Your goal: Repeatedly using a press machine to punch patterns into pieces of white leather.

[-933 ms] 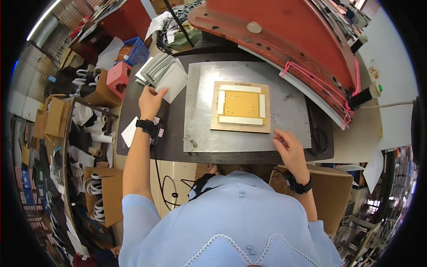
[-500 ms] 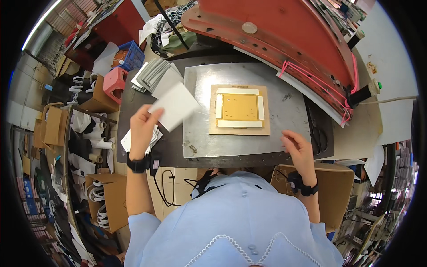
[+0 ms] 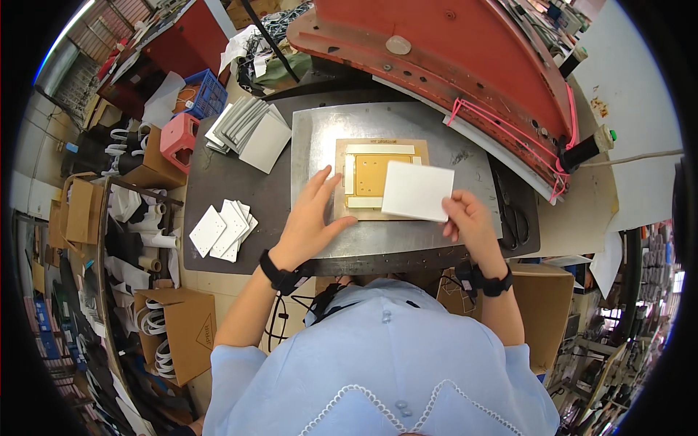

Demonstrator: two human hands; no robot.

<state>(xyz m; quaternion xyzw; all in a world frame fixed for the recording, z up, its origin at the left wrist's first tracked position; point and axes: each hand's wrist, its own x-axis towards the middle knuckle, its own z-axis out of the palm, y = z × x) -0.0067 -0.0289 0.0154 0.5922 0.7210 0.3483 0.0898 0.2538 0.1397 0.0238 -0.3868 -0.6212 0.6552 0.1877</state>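
Right hand (image 3: 469,218) pinches white card (image 3: 418,190) by lower right corner, card over right part of yellow-faced board (image 3: 369,173). Left hand (image 3: 307,219) spread, at board's left edge. Metal plate (image 3: 465,174) bare beyond card's right edge.

Small lettering (image 3: 384,143) — wooden board (image 3: 367,215), cardboard box (image 3: 187,341); none clearly legible

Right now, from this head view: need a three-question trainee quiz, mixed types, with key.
1. Which of the person's hands holds the white sheet?
2. True or false: that sheet hides the whole yellow panel from view.
3. Fill the gap: the punched white cards lie to the person's ____ of the metal plate.

Key:
1. The right hand.
2. False; the panel's left part shows.
3. Left.
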